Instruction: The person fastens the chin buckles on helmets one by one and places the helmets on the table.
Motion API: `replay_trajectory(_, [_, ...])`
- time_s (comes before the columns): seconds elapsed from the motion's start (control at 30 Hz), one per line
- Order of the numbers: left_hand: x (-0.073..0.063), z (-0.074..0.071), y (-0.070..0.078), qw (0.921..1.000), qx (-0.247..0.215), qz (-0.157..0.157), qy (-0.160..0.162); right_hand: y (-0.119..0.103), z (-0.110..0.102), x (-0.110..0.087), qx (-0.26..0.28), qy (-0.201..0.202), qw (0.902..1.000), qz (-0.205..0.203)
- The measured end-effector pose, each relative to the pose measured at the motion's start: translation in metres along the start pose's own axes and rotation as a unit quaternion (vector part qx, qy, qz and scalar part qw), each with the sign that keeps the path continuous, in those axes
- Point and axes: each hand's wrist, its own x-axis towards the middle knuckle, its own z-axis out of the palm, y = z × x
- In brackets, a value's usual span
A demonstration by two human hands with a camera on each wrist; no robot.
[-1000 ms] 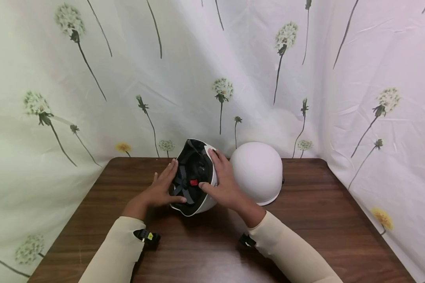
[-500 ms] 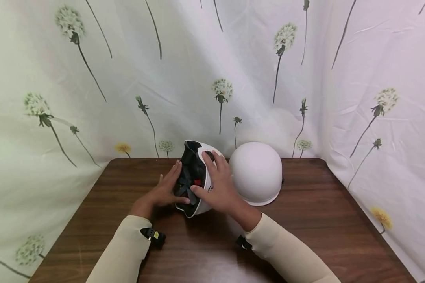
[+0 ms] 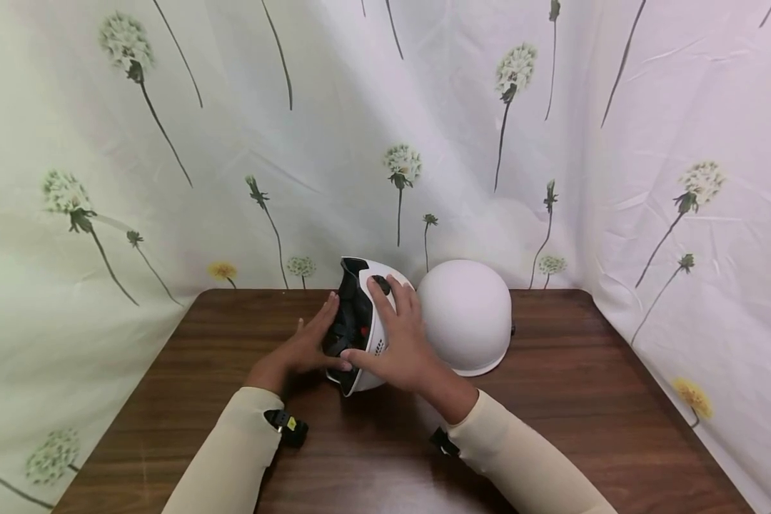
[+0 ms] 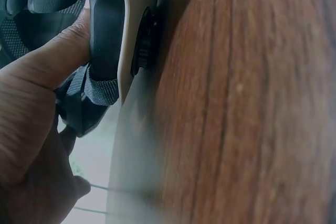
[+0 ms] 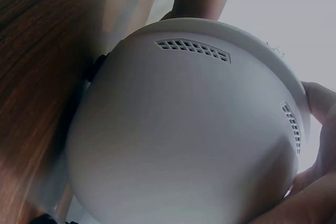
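A white helmet [image 3: 356, 305] lies tipped on its side on the table, its dark padded inside turned left. My left hand [image 3: 298, 353] holds its left edge, the thumb reaching inside; the left wrist view shows that thumb by a black strap [image 4: 102, 90]. Across the shell's right side spreads my right hand [image 3: 403, 350], gripping it with the thumb at the rim and the fingers near a round black vent [image 3: 379, 285]. From the right wrist, the smooth shell [image 5: 178, 124] shows slotted vents. Part of the red piece inside is hidden.
A second white helmet [image 3: 465, 314] rests dome up just right of the held one. Both are near the back edge of the brown wooden table [image 3: 552, 428]. Behind stands a white curtain [image 3: 334, 178] with a dandelion print.
Both hands have turned the helmet so its inside faces further left and more of the outer shell and its black vent shows. The left hand has shifted right with it.
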Motion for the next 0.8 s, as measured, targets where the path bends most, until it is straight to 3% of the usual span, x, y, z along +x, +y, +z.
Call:
replay_trajectory(0.2, [0.003,-0.002,0.005,0.9998,-0.015,-0.008,-0.007,-0.001,0.0,0.0,-0.02,-0.002,0.9995,0.024])
replay_trajectory(0.5, [0.006,-0.024,0.006,0.9894,-0.142,-0.03,0.007,-0.005,0.001,0.0,-0.04,0.002,0.999,0.021])
replay_trajectory(0.63, [0.006,-0.036,0.013,0.9873,-0.149,-0.042,0.036,-0.007,0.002,0.0,-0.053,0.004,0.9984,0.018])
replay_trajectory(0.8, [0.004,-0.051,0.029,0.9889,-0.124,-0.039,0.072,-0.008,0.006,0.0,-0.065,0.011,0.9977,0.018])
